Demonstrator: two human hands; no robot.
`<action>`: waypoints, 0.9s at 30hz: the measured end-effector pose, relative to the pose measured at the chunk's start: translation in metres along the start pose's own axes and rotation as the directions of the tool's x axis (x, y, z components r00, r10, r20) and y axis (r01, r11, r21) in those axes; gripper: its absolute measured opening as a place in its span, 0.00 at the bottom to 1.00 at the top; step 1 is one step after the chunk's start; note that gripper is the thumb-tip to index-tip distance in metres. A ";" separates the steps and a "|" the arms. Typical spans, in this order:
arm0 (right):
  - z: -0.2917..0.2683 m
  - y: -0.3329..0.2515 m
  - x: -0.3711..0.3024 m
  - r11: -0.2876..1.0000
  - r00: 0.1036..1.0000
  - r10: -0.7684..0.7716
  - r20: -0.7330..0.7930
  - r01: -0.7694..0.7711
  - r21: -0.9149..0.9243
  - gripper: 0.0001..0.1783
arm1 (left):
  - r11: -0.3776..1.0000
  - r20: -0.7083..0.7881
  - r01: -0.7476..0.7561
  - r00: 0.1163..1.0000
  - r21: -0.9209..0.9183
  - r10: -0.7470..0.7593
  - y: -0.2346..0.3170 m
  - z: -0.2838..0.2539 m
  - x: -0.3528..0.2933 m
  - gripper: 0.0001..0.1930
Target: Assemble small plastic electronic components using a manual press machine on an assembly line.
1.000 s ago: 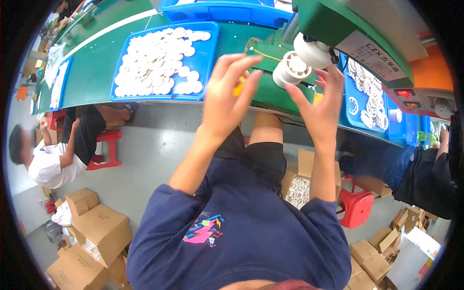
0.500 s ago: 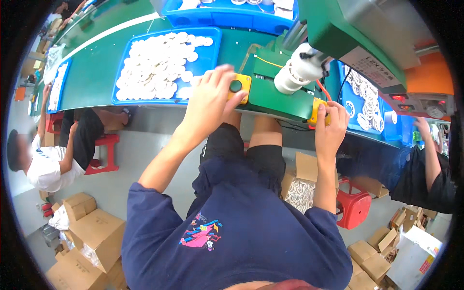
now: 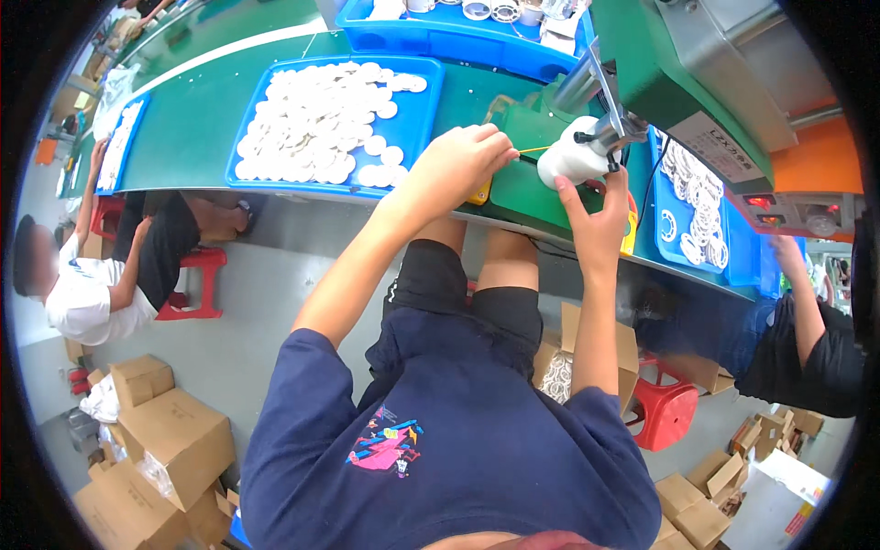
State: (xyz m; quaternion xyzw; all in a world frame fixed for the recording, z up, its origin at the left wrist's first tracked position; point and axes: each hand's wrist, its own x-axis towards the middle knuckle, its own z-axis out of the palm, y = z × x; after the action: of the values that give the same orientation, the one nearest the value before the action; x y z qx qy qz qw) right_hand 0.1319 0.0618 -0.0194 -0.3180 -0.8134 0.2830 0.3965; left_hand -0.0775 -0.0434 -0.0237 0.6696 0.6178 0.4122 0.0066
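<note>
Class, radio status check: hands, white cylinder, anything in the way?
Left hand at yellow wire, grip unclear. Right hand at white cylinder, hold unclear. White press head overlaps cylinder in view, contact unclear.

Navy T-shirt [image 3: 495,431], multicoloured chest print [image 3: 387,445], black shorts [image 3: 422,277]

Printed matter in view. A white label [image 3: 715,147] with dark Latin letters and Chinese characters stands on the green machine head [image 3: 655,69]. Dark print marks a brown carton [image 3: 124,504] at lower left, too small to read. Tiny lettering above the coloured graphic [image 3: 385,447] on the navy shirt [image 3: 495,422] is illegible, as is the red-and-yellow marking [image 3: 800,519] on the white box [image 3: 765,504].
</note>
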 end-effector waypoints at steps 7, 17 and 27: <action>0.008 -0.004 0.018 0.935 0.991 0.086 0.100 -0.115 0.336 0.31 | 0.965 -0.048 0.165 0.983 -0.203 -0.178 -0.002 -0.007 -0.012 0.10; -0.032 0.001 -0.004 0.978 0.984 0.024 -0.176 0.014 0.209 0.36 | 0.980 -0.246 0.191 0.954 0.058 -0.171 -0.057 -0.025 0.093 0.13; -0.240 0.211 0.023 0.894 0.674 0.055 -0.737 -0.362 -0.264 0.33 | 0.992 0.122 0.064 0.990 0.109 -0.077 -0.384 0.095 0.233 0.20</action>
State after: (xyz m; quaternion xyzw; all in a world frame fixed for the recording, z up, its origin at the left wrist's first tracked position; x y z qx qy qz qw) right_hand 0.3808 0.2630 -0.0331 -0.5670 -0.5921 0.0146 0.5725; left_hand -0.3636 0.2884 -0.1587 0.6713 0.6603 0.3357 0.0249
